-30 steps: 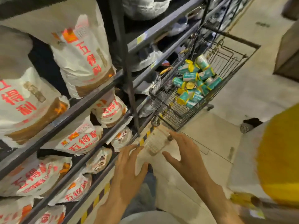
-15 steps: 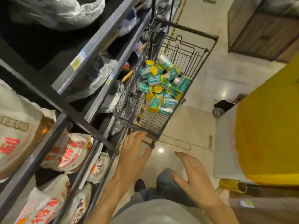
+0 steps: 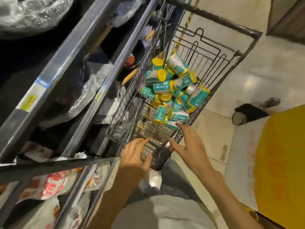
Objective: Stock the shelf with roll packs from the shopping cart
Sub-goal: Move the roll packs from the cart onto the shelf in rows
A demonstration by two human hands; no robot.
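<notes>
Red Chinese characters mark the white sacks (image 3: 49, 187) at the shelf's lower left edge, and white print marks the teal roll packs (image 3: 162, 87) in the cart; all too blurred to read.

The dark wire-mesh metal shopping cart (image 3: 194, 52) looks worn and matt. The teal-and-yellow roll packs (image 3: 171, 91) wear glossy plastic film. The grey metal shelf (image 3: 66, 63) rails are dull; the pale floor tiles (image 3: 267, 66) shine.
</notes>
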